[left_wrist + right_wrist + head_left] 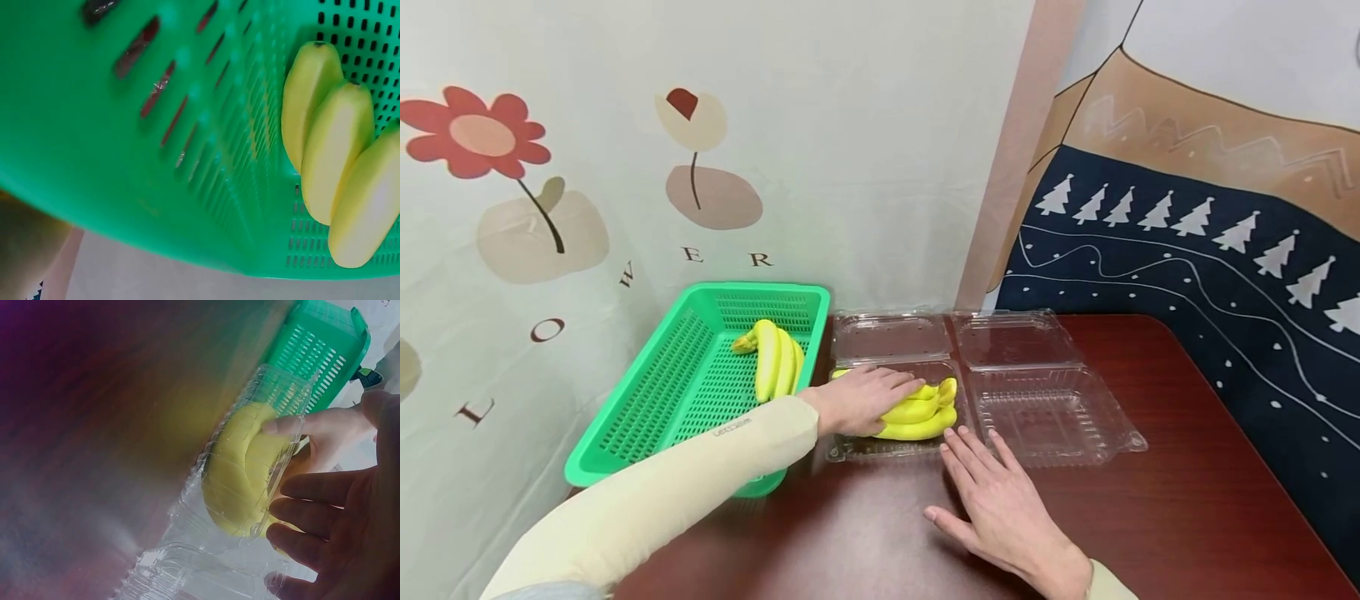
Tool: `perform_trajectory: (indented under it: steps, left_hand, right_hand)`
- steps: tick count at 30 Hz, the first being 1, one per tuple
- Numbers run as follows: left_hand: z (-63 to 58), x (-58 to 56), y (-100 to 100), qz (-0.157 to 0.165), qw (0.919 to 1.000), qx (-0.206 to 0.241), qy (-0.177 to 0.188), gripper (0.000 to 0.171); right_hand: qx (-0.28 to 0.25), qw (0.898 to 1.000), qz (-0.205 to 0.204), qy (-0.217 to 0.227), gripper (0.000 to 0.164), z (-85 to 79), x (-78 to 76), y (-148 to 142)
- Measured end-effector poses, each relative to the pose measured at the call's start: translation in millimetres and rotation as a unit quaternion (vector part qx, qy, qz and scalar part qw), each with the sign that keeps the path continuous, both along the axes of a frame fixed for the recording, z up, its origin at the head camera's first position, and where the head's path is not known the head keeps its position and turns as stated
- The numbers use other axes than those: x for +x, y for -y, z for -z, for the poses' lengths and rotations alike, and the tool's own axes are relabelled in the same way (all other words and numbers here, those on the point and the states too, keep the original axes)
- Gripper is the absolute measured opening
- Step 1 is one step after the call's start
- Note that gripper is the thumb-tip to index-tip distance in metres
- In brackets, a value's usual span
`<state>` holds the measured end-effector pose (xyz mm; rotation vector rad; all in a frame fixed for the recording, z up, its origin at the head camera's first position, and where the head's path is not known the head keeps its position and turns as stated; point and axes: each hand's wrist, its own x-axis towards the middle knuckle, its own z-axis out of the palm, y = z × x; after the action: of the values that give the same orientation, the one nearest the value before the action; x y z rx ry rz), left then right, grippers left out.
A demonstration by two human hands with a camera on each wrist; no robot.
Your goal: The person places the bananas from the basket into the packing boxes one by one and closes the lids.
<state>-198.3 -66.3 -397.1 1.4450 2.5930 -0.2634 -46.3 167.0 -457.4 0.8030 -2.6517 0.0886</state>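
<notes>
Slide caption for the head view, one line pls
Left hand on a banana bunch in an open clear clamshell, right hand alongside; green basket holds another bunch.

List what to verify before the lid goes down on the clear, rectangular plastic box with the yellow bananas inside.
1. Yellow, curved banana bunch inside the left clear, rectangular plastic box: ok.
2. Clear, hinged plastic lid folded open behind it: ok.
3. Bare left hand off the bunch: not ok, it holds it.
4. Bare right hand holding nothing: ok.
5. Bunch low enough for the lid: cannot tell.
6. Other yellow banana bunch within the green, perforated plastic basket: ok.
</notes>
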Motion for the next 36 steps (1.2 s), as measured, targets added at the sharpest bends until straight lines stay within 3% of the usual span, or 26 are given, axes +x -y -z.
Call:
perform_trajectory:
  steps: [4,7,12,21,28,36]
  left_hand:
    - [-2.0,1.9,3.7,-0.001,0.9997,0.023,0.000,0.080]
    - [-5.1,2.3,7.0,-0.022,0.9971,0.065,0.032,0.078]
    - [-10.8,5.3,15.6,-0.061,0.9867,0.125,0.084,0.077]
    - [-25.4,16.8,33.8,-0.097,0.9693,0.196,0.113,0.076]
    - [-38.6,34.8,45.2,-0.137,0.9488,0.262,0.112,0.078]
    - [-51.1,68.4,50.5,-0.164,0.9274,0.326,0.082,0.079]
  right_hand:
    - [0.004,1.000,0.001,0.007,0.076,-1.4,-0.7,0.8]
    - [-0.002,1.000,-0.003,0.004,0.076,-1.8,-1.2,0.8]
    - [-0.018,1.000,-0.011,-0.010,0.078,-2.6,-1.7,-0.3]
    - [-0.032,0.999,0.006,0.022,0.076,-14.4,-5.1,-4.7]
    - [-0.051,0.997,0.022,0.047,0.077,-34.5,-10.3,-13.4]
    - [-0.069,0.995,0.039,0.054,0.078,-54.4,-19.5,-27.1]
